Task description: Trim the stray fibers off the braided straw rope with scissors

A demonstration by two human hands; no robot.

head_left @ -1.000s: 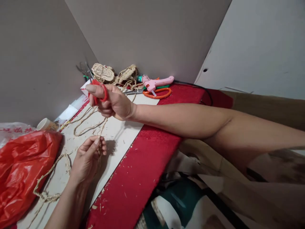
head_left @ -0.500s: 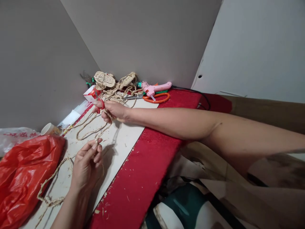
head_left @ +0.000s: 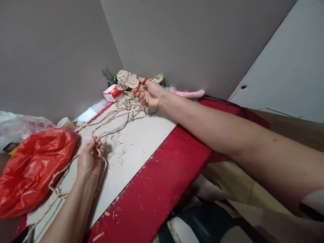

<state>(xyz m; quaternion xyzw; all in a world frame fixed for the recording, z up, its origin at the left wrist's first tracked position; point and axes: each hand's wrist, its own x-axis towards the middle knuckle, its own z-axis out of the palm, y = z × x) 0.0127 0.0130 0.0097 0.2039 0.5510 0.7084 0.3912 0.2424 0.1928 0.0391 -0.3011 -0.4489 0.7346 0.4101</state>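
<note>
My left hand (head_left: 89, 158) pinches a braided straw cord (head_left: 105, 165) above the white board. The cord hangs below my fingers and loops to the left across the board. Farther off, my right hand (head_left: 150, 92) is closed round small scissors (head_left: 144, 81) with red handles; the blades are hard to make out. That hand is beside an oval woven straw piece (head_left: 128, 79) and over a heap of loose cord (head_left: 130, 104). A second woven straw piece (head_left: 159, 79) shows partly behind my right hand.
A red plastic bag (head_left: 37, 165) and a paper cup (head_left: 64, 123) stand at the left. Green-handled pliers (head_left: 111, 79) and a red-white box (head_left: 111, 93) are by the wall. A pink glue gun (head_left: 189, 93) lies behind my right forearm. Straw scraps litter the red cloth (head_left: 152, 185).
My right hand has moved away from my left, toward the woven pieces at the back, carrying the red scissors. My left hand still holds the cord. The view has shifted.
</note>
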